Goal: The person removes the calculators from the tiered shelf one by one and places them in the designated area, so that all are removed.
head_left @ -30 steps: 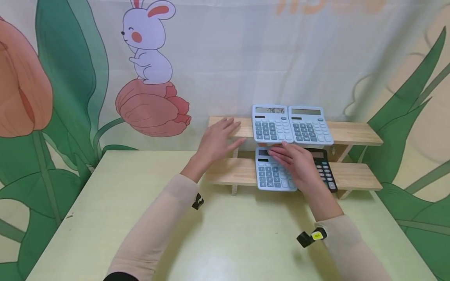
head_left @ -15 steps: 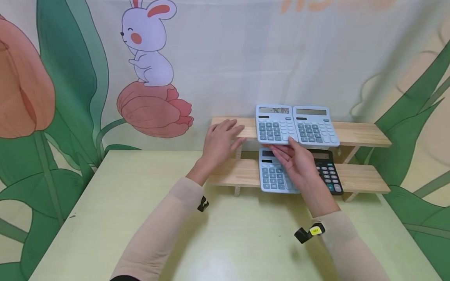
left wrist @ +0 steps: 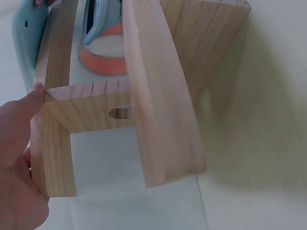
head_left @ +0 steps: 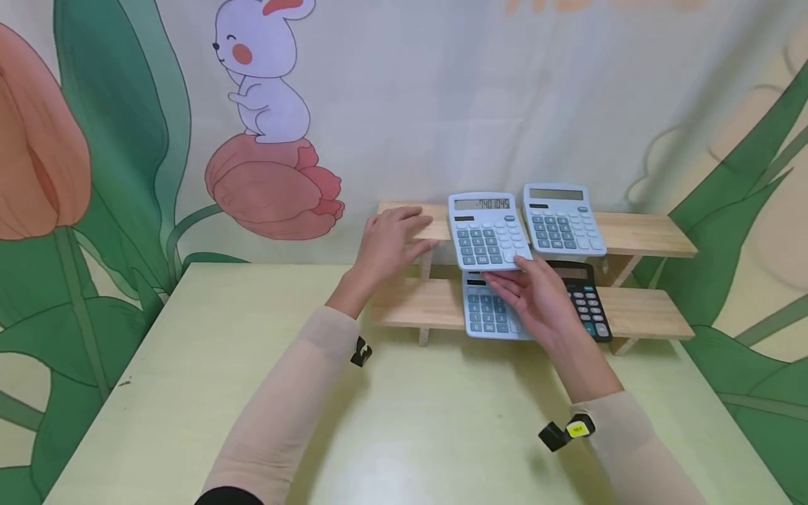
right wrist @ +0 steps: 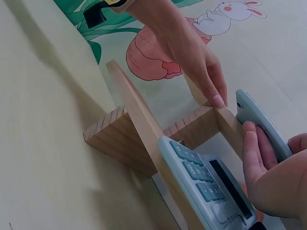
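Note:
My right hand (head_left: pixel 543 298) pinches the lower right corner of a light blue calculator (head_left: pixel 486 235), thumb on its face and fingers behind; its display shows digits. It leans at the upper tier of a wooden two-tier shelf (head_left: pixel 650 235), its lower edge overlapping a second blue calculator (head_left: pixel 492 312) on the lower tier. In the right wrist view, fingers (right wrist: pixel 256 148) lie between the held calculator (right wrist: pixel 259 122) and the shelf. My left hand (head_left: pixel 388 242) rests on the upper tier's left end, fingers extended across it, thumb at the front edge (left wrist: pixel 38 88).
Another light blue calculator (head_left: pixel 562 221) stands right of the held one on the upper tier. A black calculator (head_left: pixel 587 301) is on the lower tier, partly behind my right hand. The shelf stands on a pale table (head_left: pixel 416 435) against a printed cloth (head_left: pixel 391 91).
My right hand has moved from in front of the lower blue calculator to the upper left one and drawn it forward and down, opening a gap beside its neighbour. My left hand stays put.

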A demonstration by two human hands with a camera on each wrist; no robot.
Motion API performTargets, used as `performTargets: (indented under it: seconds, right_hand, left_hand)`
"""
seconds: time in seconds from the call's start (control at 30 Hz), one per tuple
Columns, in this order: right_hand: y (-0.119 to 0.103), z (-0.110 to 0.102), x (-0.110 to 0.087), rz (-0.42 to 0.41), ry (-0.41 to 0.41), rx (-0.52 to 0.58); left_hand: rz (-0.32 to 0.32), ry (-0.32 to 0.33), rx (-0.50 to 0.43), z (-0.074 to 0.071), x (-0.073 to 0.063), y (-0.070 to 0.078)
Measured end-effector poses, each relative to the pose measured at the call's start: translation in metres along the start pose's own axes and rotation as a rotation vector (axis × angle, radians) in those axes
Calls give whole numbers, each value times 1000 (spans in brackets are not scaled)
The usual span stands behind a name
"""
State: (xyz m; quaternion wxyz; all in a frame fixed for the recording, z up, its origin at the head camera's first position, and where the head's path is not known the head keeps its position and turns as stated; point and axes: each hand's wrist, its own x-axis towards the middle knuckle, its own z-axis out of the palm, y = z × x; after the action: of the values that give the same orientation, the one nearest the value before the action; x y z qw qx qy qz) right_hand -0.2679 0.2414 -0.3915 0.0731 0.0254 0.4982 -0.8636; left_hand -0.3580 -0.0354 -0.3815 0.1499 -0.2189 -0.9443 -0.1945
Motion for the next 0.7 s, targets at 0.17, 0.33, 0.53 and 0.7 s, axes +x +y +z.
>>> performTargets:
  seconds: [0.17, 0.33, 0.53, 0.7]
  right_hand:
    - [-8, -3, -2, 32, -14, -8]
    - [-13, -7, 3, 59, 6, -18]
    - [-19, -10, -2, 42, -71, -84]
    - [-37, -11, -26, -11, -126, -204]
  left_hand:
    - [0, 14, 17, -3, 1, 1]
    - [-13, 16, 23, -3, 0, 2]
    - [-26, 8, 16, -1, -4, 4]
    - [-18, 22, 32, 0, -6, 6]
